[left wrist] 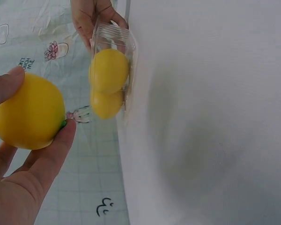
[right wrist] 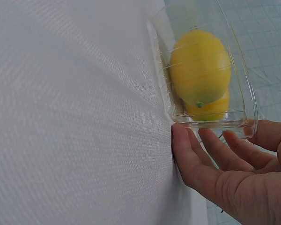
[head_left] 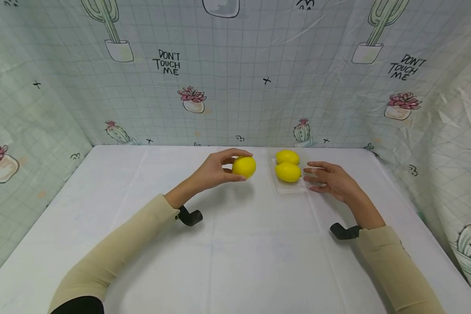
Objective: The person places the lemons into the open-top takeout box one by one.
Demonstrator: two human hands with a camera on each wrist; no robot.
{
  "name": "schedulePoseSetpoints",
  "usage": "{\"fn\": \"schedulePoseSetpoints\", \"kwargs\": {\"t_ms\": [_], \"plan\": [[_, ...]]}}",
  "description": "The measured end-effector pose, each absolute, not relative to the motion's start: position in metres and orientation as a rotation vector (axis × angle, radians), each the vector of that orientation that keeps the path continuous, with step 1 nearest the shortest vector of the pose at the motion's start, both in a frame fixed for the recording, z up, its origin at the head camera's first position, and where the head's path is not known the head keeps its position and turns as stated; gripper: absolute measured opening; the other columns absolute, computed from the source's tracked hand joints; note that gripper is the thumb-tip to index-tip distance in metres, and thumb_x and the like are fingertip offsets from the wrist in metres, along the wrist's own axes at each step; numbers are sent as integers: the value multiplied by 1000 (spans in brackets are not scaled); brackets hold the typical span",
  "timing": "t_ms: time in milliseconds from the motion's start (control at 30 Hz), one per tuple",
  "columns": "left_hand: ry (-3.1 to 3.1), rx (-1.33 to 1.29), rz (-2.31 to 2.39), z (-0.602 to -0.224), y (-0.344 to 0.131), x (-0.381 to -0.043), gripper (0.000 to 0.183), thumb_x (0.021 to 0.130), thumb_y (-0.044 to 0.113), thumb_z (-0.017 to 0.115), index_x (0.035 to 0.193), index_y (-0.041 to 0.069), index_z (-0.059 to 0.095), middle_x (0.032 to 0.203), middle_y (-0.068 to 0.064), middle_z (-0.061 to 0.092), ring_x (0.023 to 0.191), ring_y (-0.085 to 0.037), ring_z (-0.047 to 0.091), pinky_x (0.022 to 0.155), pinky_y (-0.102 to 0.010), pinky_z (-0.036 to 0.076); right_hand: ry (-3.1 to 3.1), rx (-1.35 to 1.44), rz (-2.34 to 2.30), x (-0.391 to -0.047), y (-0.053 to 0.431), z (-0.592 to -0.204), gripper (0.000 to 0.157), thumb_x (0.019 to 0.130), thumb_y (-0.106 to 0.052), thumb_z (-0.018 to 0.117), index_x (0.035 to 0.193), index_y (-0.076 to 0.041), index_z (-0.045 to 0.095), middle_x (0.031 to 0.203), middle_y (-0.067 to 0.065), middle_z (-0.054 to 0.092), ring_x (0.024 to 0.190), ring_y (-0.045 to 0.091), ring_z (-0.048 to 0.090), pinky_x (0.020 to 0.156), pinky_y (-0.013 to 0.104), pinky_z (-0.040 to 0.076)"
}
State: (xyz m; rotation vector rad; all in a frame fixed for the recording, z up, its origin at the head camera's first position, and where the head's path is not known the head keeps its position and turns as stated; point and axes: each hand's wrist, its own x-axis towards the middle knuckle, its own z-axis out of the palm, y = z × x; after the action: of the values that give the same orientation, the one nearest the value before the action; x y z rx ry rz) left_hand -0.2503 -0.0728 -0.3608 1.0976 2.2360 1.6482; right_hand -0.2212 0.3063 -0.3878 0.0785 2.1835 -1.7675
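My left hand (head_left: 216,170) holds a yellow lemon (head_left: 244,167) between thumb and fingers, raised above the table and left of a clear plastic tray (head_left: 290,189). In the left wrist view the same lemon (left wrist: 30,112) shows a small green tip near one fingertip. Two more lemons lie in the tray, a nearer one (head_left: 288,172) and a farther one (head_left: 287,157). My right hand (head_left: 335,181) is at the tray's right side. Its loosely bent fingers (right wrist: 215,145) touch the tray's outer wall in the right wrist view, low down by the tabletop.
A white cloth (head_left: 235,253) covers the table. Behind it and at both sides hangs a grid-patterned curtain (head_left: 235,87) printed with cacti. A black wrist mount (head_left: 190,216) sits at the left wrist, another black mount (head_left: 344,232) at the right.
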Motion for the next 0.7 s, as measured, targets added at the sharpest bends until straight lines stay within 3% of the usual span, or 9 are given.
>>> {"fn": "schedulePoseSetpoints", "kwargs": {"t_ms": [700], "plan": [[2195,1177,1698,-352,-16,-258,57,85,13,84,137,18,62,141,4,59,116,-20,64,94,-32,58,2155,61,-1807,-220,310,-387,59,111,-20,44,160,1,19,163,24,28,145,41,37,97,39,55]]}}
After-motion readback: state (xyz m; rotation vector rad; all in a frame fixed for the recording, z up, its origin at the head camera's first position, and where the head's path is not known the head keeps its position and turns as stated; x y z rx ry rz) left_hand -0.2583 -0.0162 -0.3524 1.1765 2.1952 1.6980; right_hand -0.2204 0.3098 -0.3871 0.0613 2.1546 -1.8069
